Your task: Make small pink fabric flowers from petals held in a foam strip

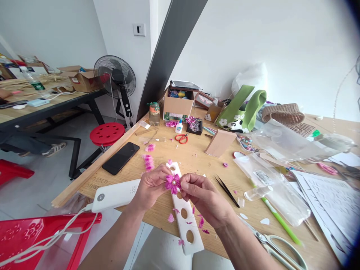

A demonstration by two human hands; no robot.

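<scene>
Between my two hands is a magenta artificial flower with a beaded, pearl-like centre. My left hand pinches its petals from the left. On the other side, the thumb and forefinger of my right hand are pinched together at the petal edge; whether they grip a petal or something smaller is hidden. Below the flower lies a white strip with round holes, its near end over the table edge. Loose pink petals are scattered on and beside the strip. Pink fluffy pieces lie beyond my left hand.
Black tweezers and large scissors lie right of my right hand. A phone and a white power bank are at the left. Farther back stand a glue bottle, red-handled scissors, a wooden block and a cardboard box.
</scene>
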